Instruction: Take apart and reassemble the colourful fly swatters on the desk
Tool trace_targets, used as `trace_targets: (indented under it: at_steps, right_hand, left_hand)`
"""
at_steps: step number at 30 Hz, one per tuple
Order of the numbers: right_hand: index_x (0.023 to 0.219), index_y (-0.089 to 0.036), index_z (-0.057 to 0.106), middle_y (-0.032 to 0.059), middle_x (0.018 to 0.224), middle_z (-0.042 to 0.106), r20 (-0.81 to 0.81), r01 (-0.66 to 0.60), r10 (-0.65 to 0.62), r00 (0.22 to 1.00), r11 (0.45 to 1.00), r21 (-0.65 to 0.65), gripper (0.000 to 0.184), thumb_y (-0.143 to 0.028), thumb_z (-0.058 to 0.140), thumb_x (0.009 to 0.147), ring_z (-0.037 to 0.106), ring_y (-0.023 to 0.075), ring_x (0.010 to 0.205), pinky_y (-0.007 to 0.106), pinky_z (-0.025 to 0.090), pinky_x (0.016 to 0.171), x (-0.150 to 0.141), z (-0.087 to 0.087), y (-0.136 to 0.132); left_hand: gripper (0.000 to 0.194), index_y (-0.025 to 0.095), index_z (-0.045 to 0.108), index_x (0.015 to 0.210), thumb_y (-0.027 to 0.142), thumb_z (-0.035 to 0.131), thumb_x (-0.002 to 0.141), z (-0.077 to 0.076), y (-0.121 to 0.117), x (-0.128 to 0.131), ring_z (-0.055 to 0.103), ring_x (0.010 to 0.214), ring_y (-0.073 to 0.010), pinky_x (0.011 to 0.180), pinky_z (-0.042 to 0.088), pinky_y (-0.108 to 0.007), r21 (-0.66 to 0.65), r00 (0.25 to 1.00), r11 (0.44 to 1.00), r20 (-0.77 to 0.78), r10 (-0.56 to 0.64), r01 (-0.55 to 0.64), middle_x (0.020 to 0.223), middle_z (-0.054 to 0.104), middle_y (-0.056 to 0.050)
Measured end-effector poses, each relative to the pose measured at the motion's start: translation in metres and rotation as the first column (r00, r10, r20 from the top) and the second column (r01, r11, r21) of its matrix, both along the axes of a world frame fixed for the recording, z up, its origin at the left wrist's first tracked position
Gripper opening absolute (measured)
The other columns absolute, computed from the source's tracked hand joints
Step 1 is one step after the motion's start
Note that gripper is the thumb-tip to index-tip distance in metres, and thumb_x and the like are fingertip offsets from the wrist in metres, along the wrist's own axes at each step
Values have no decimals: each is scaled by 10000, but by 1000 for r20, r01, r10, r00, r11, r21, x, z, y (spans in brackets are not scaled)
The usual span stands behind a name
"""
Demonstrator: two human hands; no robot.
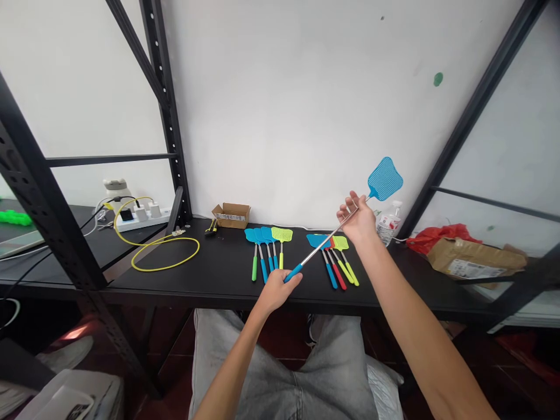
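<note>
A blue fly swatter (385,178) with a long metal shaft is raised slantwise over the table, its mesh head up at the right. My left hand (280,287) is closed round its blue handle. Just below the head, my right hand (359,220) is at the upper shaft, the thumb against it and the other fingers loosely curled and apart. Behind my left hand lies a row of fly swatters (263,236), blue ones plus green and yellow-green ones. Under the raised shaft is a second group of fly swatters (340,243) with blue, red and yellow-green handles.
At the back of the black table (219,280) stands an open cardboard box (231,216) beside a small black-and-yellow item (211,228). A yellow cable (166,268) loops from a power strip (151,219) at left. To the right are a plastic bottle (388,224), a brown package (475,259) and metal uprights.
</note>
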State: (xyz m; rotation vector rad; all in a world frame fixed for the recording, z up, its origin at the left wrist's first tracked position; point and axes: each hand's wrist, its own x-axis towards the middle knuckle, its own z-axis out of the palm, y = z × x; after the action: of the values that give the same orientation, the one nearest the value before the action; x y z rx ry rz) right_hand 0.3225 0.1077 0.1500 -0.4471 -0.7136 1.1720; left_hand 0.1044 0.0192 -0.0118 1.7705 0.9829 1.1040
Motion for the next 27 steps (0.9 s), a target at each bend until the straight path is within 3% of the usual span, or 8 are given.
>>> trace_targets:
  at_steps: [4,8,18,27]
  right_hand:
    - [888,-235,572,-89,535,398,-60,-60,65,996,995,85,261,-452,455,974,269,58,365,190,240,358,10,14,-1]
    - [823,-237,519,-108,504,211,-42,6,-1,999,993,116,289,-479,459,971,125,72,365,207,143,331,7,10,-6]
    - [743,-237,413,-116,515,126,24,-27,25,999,994,108,429,-627,505,898,69,75,386,202,119,335,-39,-17,-18]
    - [730,-248,383,-109,503,136,98,5,-16,995,993,114,470,-685,469,879,95,77,369,208,146,333,-56,-27,-26]
  left_hand:
    - [527,209,215,607,546,505,890,0,1,1,165,496,-76,495,124,-266,-12,1000,1000,-6,22,-22,556,173,62]
    - [532,209,209,602,547,508,883,0,2,1,167,499,-75,496,121,-265,-12,999,999,-12,31,-32,552,177,62]
    - [554,210,204,576,563,517,867,2,2,-2,149,483,-69,488,110,-266,-5,998,998,2,59,-59,544,151,63]
    - [575,207,211,571,603,530,840,-1,4,-2,156,498,-67,482,110,-255,5,996,996,11,87,-87,546,166,57]
